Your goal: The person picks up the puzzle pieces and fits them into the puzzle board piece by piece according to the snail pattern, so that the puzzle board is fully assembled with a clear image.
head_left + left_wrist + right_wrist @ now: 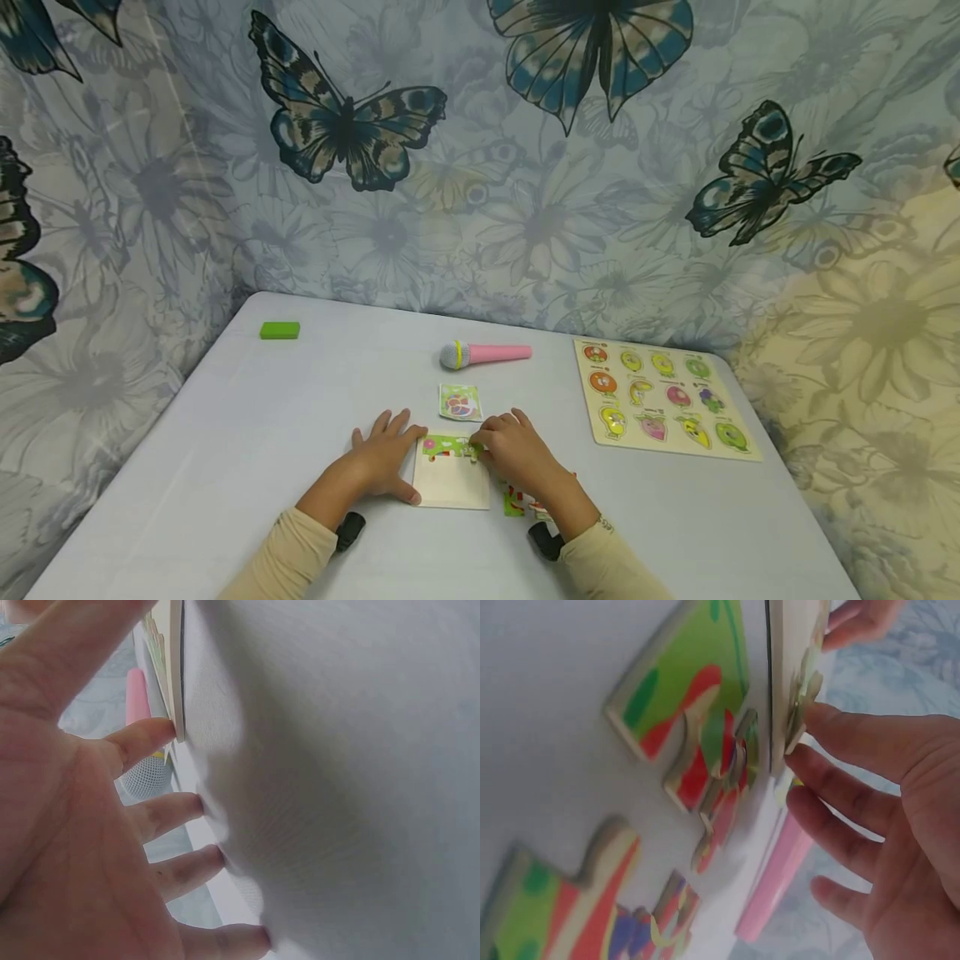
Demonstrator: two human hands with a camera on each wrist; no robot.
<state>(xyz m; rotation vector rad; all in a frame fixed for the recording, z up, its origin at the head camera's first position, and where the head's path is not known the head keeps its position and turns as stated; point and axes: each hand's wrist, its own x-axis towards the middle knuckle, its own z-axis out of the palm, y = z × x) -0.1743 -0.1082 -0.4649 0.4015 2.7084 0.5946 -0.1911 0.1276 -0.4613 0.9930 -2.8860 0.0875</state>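
While the left hand (377, 463) splays against the board (451, 487), right grip (520, 452) pinching a puzzle piece (471, 452)

The head picture is bright and mostly sharp. Soft light spreads over the smooth white tabletop (187, 483), with only faint shadows by the two bare hands (375, 463). The pale blue wall with flowers and butterflies (540, 225) looks yellow on the right side, as if a warm light shines there. The left wrist picture is greyer, and a big, soft, dark shadow lies across the tabletop. Far-off parts look pale and fuzzy. The right wrist picture is a bit milky, and the flat green-and-red wooden puzzle piece (562, 900) at the bottom left is blurry.
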